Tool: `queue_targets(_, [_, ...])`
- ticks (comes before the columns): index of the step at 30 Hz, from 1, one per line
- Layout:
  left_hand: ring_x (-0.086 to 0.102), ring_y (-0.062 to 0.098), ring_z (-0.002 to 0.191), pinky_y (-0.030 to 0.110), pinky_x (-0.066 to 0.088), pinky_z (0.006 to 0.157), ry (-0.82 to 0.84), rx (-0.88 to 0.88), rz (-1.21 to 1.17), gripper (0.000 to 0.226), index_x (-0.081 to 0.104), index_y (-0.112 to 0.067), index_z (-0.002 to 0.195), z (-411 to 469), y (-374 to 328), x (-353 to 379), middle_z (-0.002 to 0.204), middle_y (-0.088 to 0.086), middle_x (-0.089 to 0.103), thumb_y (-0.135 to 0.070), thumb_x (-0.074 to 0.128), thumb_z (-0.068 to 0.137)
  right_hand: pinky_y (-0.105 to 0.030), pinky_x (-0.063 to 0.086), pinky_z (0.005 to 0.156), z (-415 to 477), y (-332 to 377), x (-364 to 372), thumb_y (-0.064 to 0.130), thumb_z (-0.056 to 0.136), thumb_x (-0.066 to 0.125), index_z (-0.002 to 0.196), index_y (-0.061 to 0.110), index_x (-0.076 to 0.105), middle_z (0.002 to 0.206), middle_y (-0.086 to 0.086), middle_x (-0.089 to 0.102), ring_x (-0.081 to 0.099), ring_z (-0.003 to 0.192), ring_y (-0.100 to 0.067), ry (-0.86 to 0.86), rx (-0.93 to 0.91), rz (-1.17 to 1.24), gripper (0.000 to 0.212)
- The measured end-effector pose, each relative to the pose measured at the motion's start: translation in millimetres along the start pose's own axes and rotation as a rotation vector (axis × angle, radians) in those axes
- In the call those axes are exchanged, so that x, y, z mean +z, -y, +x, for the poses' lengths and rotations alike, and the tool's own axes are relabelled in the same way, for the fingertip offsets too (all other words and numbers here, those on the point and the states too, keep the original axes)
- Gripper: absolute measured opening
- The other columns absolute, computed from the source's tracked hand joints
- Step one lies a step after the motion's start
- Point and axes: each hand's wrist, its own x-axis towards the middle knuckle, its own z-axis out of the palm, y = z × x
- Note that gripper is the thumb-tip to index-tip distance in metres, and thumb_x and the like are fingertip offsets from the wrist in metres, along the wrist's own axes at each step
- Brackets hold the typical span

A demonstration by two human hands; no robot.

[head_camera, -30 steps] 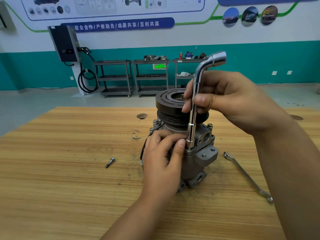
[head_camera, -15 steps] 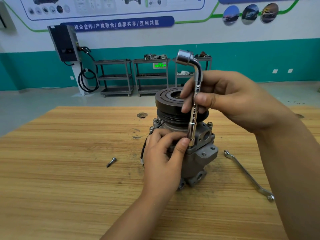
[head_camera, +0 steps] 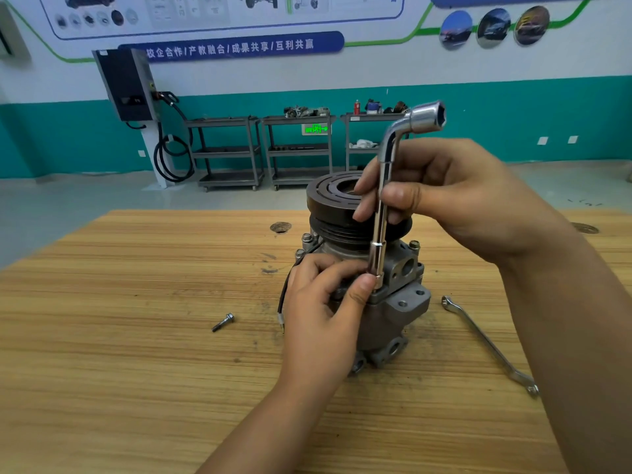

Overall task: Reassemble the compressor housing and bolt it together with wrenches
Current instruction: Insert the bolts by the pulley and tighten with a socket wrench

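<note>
1. right hand (head_camera: 455,200) gripped the wrench (head_camera: 378,258) shaft, and its bent end had swung from left over to right.
2. left hand (head_camera: 321,313) kept pinching the wrench's tip on the compressor (head_camera: 396,309), mid-table (head_camera: 136,336).

Polished chrome metal on the socket wrench (head_camera: 383,213), mirror-glossy and smooth. Dull grey cast metal on the compressor housing (head_camera: 393,313), matt and faintly grainy. Near-black metal on the pulley (head_camera: 328,196), satin, finely grooved. Bright shiny metal on the flat wrench (head_camera: 485,340) and bolt (head_camera: 223,322). Bare light wood on the table (head_camera: 136,336), matt, streaky-grained, smudged dark in places.
</note>
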Motion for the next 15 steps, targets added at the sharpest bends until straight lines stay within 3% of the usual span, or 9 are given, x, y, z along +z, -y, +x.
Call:
queue_targets(3, [0.053, 0.008, 0.097, 0.014, 0.038, 0.081, -0.005, 0.009, -0.013, 0.005, 0.063, -0.047, 0.081, -0.2, -0.5, -0.3, 0.09, -0.023, 0.054, -0.045, 0.059, 0.078, -0.016, 0.049, 0.06, 1.6, -1.7, 3.5, 0.013, 0.077, 0.068, 0.083, 0.015, 0.061, 0.071, 0.003, 0.07, 0.067, 0.074, -0.01, -0.084, -0.018, -0.015, 0.009])
queue_targets(6, [0.054, 0.007, 0.097, 0.012, 0.037, 0.08, -0.013, 0.016, -0.01, 0.008, 0.063, -0.045, 0.081, 0.2, -1.3, -0.6, 0.09, -0.022, 0.055, -0.048, 0.058, 0.076, -0.018, 0.049, 0.059, 3.1, -3.1, 5.8, 0.027, 0.063, 0.074, 0.078, 0.015, 0.059, 0.066, 0.005, 0.062, 0.06, 0.066, -0.01, -0.182, -0.031, -0.063, 0.024])
queue_targets(9, [0.054, 0.007, 0.095, 0.014, 0.038, 0.08, -0.015, 0.007, -0.013, 0.008, 0.063, -0.044, 0.079, 0.6, -1.0, 0.2, 0.089, -0.021, 0.056, -0.037, 0.063, 0.077, -0.016, 0.049, 0.063, 1.2, -1.8, 3.4, 0.017, 0.078, 0.069, 0.087, 0.018, 0.063, 0.075, 0.004, 0.071, 0.068, 0.078, -0.007, -0.079, -0.016, -0.036, 0.011])
queue_targets(12, [0.054, 0.008, 0.094, 0.018, 0.039, 0.08, -0.008, 0.006, -0.008, 0.011, 0.063, -0.045, 0.081, 0.2, -0.9, 0.2, 0.089, -0.02, 0.055, -0.035, 0.061, 0.079, -0.015, 0.049, 0.064, -0.2, -0.5, 0.0, 0.009, 0.082, 0.058, 0.091, 0.016, 0.063, 0.08, 0.004, 0.073, 0.068, 0.082, -0.006, -0.038, -0.011, 0.005, 0.013])
queue_targets(15, [0.054, 0.008, 0.098, 0.016, 0.039, 0.082, -0.004, 0.004, -0.025, 0.009, 0.064, -0.044, 0.084, -0.3, -1.6, -0.5, 0.091, -0.021, 0.056, -0.046, 0.062, 0.075, -0.015, 0.049, 0.062, 1.4, -2.6, 3.5, 0.019, 0.071, 0.074, 0.084, 0.016, 0.061, 0.07, 0.009, 0.07, 0.066, 0.073, -0.004, -0.122, -0.021, 0.001, 0.018])
